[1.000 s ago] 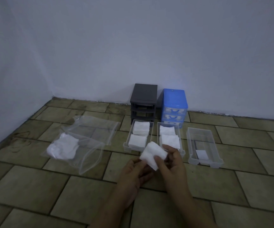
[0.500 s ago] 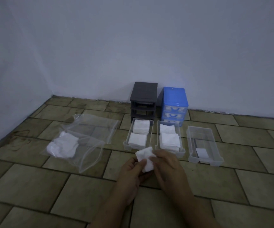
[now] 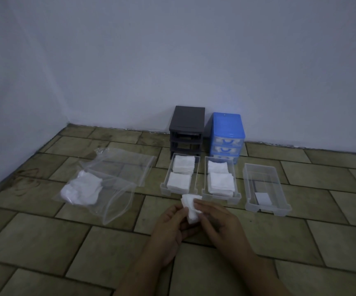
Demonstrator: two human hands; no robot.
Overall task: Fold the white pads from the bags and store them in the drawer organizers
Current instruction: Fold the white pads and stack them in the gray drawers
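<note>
A soft, crumpled white pad [image 3: 191,208] is pinched between both hands just above the tiled floor [image 3: 44,242]: the left hand [image 3: 169,228] is curled under and around its lower edge, the right hand [image 3: 217,223] is clamped on its top with thumb and fingertips. It's held right in front of the gap between two clear plastic drawers.

The left drawer [image 3: 166,186] is filled with two flat, square stacks of folded pads, same for the middle drawer [image 3: 235,196]. The right drawer [image 3: 264,207], set a bit apart, only has a small white slip in it.

A floppy, see-through zip bag [image 3: 117,201] with a lumpy heap of unfolded pads [image 3: 80,189] is lying off to the left, partly over a second flat bag [image 3: 130,165]. A dark grey organizer frame [image 3: 187,122] and a glossy blue organizer [image 3: 228,129] are parked against the wall behind the drawers.
</note>
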